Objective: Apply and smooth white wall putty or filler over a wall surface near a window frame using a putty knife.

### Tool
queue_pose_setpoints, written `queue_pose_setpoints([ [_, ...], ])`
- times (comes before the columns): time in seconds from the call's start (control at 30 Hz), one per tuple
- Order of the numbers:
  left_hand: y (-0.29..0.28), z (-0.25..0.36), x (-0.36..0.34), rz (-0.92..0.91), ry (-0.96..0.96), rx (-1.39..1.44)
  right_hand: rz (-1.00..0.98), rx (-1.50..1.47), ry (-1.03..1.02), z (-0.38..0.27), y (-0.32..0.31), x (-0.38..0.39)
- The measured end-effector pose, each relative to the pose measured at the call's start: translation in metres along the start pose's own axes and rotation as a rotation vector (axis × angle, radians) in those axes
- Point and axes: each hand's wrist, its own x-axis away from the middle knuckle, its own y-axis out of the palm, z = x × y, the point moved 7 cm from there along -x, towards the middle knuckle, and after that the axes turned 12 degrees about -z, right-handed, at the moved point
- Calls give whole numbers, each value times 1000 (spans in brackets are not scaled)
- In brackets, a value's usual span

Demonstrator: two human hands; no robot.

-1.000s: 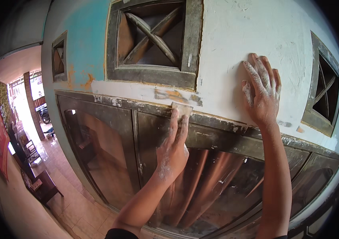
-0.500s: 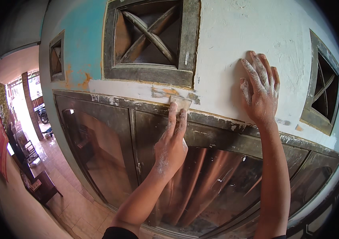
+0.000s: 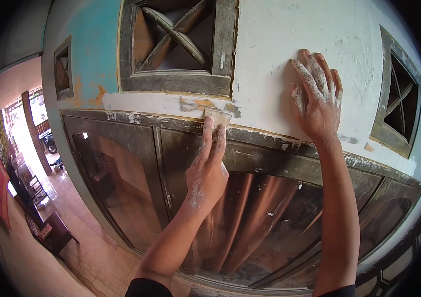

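My left hand [image 3: 207,171] presses a small, flat, pale beige piece [image 3: 219,118] with a straight upper edge against the wall's lower strip, just above the dark wooden frame [image 3: 269,140]. Two extended fingers lie on that piece; the thumb is hidden. A scuffed patch [image 3: 195,105], orange and grey, shows through the white coating just above it. Farther right, my right hand [image 3: 320,106] rests on the white wall [image 3: 265,59], its fingers stretched out and nothing in it. White dust coats both hands, most heavily the right fingers.
Above stands a dark wooden vent frame [image 3: 176,81] with crossed bars; a similar vent [image 3: 398,99] is at right. Glazed panels [image 3: 255,222] with brown curtains behind them fill the space below. At left a tiled passage [image 3: 79,232] holds a dark wooden piece of furniture [image 3: 58,232].
The whole view has shifted slightly, so wall and hands appear higher and farther left. Against the wall, both hands look to be in nearly the same places.
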Motion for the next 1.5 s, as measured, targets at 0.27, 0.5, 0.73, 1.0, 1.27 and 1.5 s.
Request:
queue_pose_setpoints([
  [0.27,2,1,1,52,23,-65,24,-14,-15,1,-1,1],
  [0.5,3,-1,0,23,0,-10,22,-16,-10,1,2,1],
  [0.73,2,1,-2,69,33,-29,22,-16,-14,4,2,2],
  [1.0,1,0,-2,49,25,-30,17,-37,-17,2,0,2],
  [1.27,-2,-5,-4,55,36,-45,4,-34,-9,3,1,2],
  [1.5,-6,-8,-6,97,60,-47,15,-34,-29,1,-2,0],
])
